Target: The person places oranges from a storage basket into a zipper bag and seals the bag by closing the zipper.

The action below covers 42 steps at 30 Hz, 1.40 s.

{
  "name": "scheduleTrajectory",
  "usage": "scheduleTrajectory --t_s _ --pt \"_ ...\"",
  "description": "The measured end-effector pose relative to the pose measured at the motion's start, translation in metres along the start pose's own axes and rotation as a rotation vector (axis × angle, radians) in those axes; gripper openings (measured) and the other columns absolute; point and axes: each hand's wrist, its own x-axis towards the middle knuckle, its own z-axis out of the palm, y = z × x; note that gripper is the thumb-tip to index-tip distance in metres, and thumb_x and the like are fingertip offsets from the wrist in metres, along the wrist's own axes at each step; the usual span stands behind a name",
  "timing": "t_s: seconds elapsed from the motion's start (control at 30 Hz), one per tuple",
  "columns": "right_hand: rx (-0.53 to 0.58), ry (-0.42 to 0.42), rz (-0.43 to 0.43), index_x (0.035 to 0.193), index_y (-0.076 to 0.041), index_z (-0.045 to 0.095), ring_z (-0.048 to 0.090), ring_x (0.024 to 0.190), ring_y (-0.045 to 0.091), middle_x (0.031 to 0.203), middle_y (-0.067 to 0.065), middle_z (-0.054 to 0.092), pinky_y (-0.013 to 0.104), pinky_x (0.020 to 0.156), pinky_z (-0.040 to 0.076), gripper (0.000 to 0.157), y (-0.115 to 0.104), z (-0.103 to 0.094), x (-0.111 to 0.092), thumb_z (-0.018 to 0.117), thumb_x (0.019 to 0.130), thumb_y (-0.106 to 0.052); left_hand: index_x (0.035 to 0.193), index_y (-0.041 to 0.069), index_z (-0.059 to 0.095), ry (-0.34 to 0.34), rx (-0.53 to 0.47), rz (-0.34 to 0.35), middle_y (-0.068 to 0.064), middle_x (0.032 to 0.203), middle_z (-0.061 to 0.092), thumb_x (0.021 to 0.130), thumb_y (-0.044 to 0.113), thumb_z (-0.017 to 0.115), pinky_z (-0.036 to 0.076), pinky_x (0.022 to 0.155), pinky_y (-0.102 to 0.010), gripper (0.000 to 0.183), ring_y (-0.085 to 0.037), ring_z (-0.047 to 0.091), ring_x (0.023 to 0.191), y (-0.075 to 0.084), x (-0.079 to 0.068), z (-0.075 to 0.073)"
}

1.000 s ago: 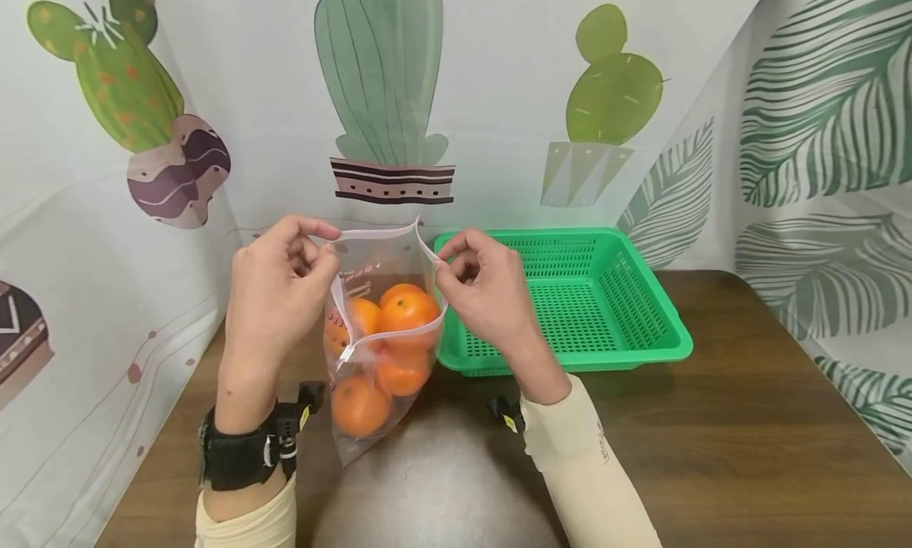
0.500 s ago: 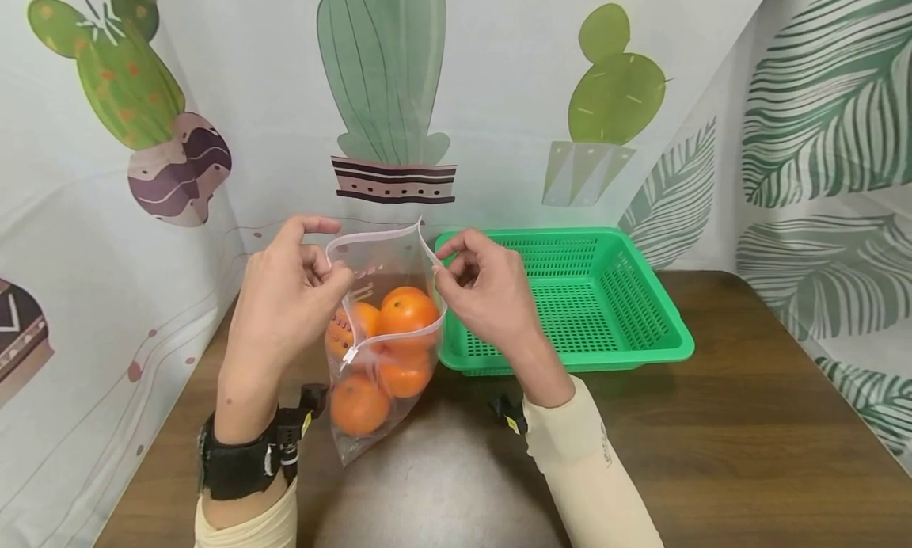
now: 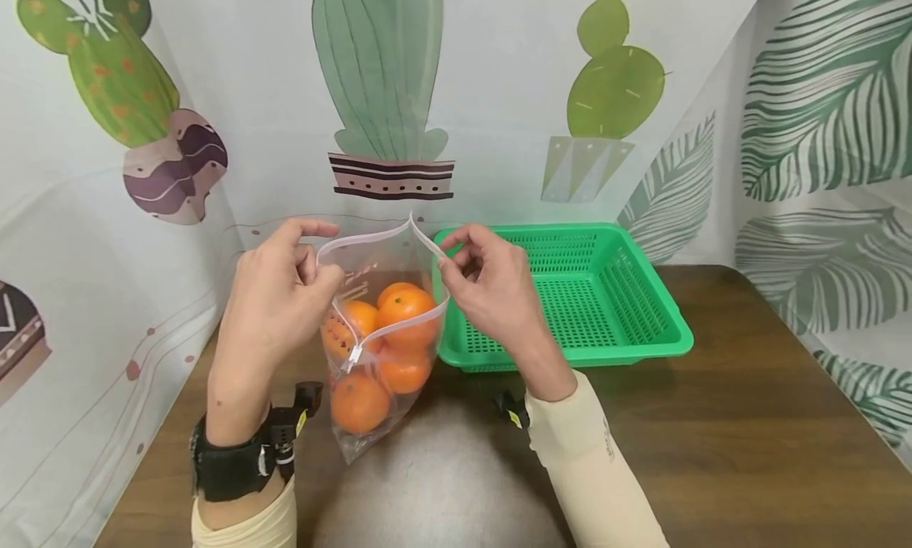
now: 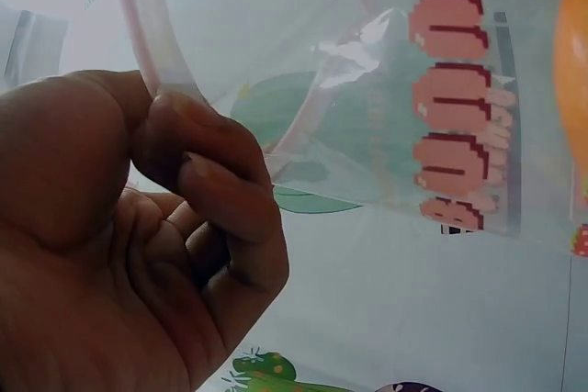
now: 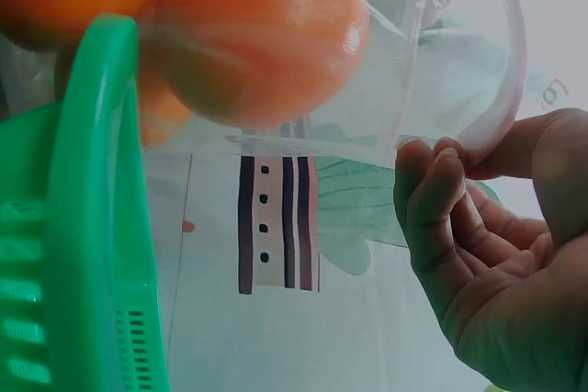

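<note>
Between the hands hangs a clear zip bag (image 3: 400, 324), its mouth spread wide and a white slider (image 3: 354, 355) at the front of the rim. Several oranges (image 3: 406, 306) are inside. The left hand (image 3: 281, 291) pinches the bag's left rim between thumb and curled fingers, with its index finger sticking out. On the opposite side, the right hand (image 3: 495, 283) pinches the rim between thumb and fingertips, also plain in the right wrist view. Pink printed lettering (image 4: 450, 98) shows on the bag in the left wrist view.
A green plastic basket (image 3: 677, 338) with perforated walls stands right behind the right hand, close beside the bag. Both are at a brown wooden table (image 3: 741, 421). Behind hangs a white cloth (image 3: 499, 81) printed with cacti and leaves.
The left hand's index finger has come off the rim and the hand has shifted its hold. Now the left rim bows farther left and the mouth looks wider. The right hand keeps its pinch.
</note>
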Motion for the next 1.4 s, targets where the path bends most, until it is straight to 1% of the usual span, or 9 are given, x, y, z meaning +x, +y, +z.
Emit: scheduleTrajectory --t_s 0.1,0.27,0.47,0.7,0.83,1.07,1.23,1.4 --pt "0.005 0.010 -0.003 0.109 -0.005 0.068 0.062 0.062 0.017 0.075 0.002 0.069 0.029 0.062 0.055 0.014 0.000 0.001 0.001 0.073 0.096 -0.005 0.127 0.013 0.069 0.007 0.001 0.009 0.001 0.060 0.045 0.088 0.005 0.061 0.027 0.049 -0.031 0.041 -0.015 0.036 0.051 0.002 0.000 -0.001" --pt "-0.015 0.031 -0.019 0.108 -0.006 0.068 0.064 0.063 0.016 0.074 0.001 0.070 0.031 0.063 0.055 0.014 0.000 0.000 0.002 0.075 0.096 -0.005 0.127 0.012 0.067 0.012 -0.011 0.039 0.002 0.059 0.043 0.088 0.004 0.061 0.026 0.048 -0.031 0.040 -0.014 0.034 0.048 0.005 0.000 0.000" --pt "-0.012 0.016 -0.015 0.109 -0.006 0.067 0.063 0.062 0.016 0.075 0.002 0.070 0.029 0.063 0.056 0.016 -0.001 -0.002 0.002 0.075 0.095 -0.005 0.123 0.013 0.067 0.016 -0.030 0.041 0.002 0.059 0.044 0.089 0.004 0.061 0.027 0.048 -0.030 0.036 -0.013 0.034 0.048 0.006 0.000 0.001" --pt "-0.020 -0.017 -0.041 0.112 -0.004 0.066 0.060 0.061 0.017 0.077 0.003 0.067 0.026 0.061 0.053 0.017 0.002 -0.002 -0.001 0.072 0.097 -0.002 0.108 0.013 0.068 0.011 -0.039 0.037 0.002 0.058 0.044 0.086 0.003 0.059 0.028 0.047 -0.030 0.025 -0.013 0.034 0.047 0.007 -0.003 0.003" --pt "-0.013 -0.036 -0.046 0.112 -0.004 0.066 0.059 0.061 0.016 0.077 0.003 0.066 0.026 0.061 0.054 0.017 0.002 -0.002 -0.002 0.072 0.096 -0.001 0.103 0.014 0.068 0.007 -0.032 0.037 0.003 0.058 0.044 0.086 0.003 0.060 0.028 0.046 -0.030 0.021 -0.014 0.035 0.047 0.008 -0.005 0.003" --pt "-0.025 -0.054 -0.054 0.111 -0.005 0.066 0.060 0.061 0.015 0.077 0.002 0.066 0.026 0.061 0.054 0.019 0.003 -0.002 -0.002 0.073 0.095 -0.002 0.095 0.015 0.071 0.012 -0.034 0.059 0.004 0.058 0.049 0.088 0.005 0.063 0.032 0.048 -0.029 0.014 -0.014 0.043 0.048 0.011 -0.007 0.003" --pt "-0.056 -0.066 -0.049 0.110 -0.007 0.066 0.061 0.062 0.014 0.077 0.001 0.066 0.027 0.062 0.055 0.019 0.003 -0.002 -0.002 0.075 0.094 -0.004 0.091 0.016 0.071 0.011 -0.030 0.051 0.005 0.058 0.051 0.089 0.007 0.065 0.030 0.046 -0.029 0.011 -0.014 0.043 0.048 0.012 -0.007 0.004" --pt "-0.076 -0.075 -0.047 0.110 -0.007 0.065 0.062 0.062 0.014 0.077 0.001 0.066 0.028 0.063 0.057 0.018 0.005 -0.003 -0.003 0.075 0.094 -0.006 0.091 0.016 0.072 0.005 -0.033 0.048 0.005 0.057 0.053 0.090 0.008 0.066 0.030 0.046 -0.030 0.010 -0.014 0.044 0.047 0.013 -0.006 0.004"
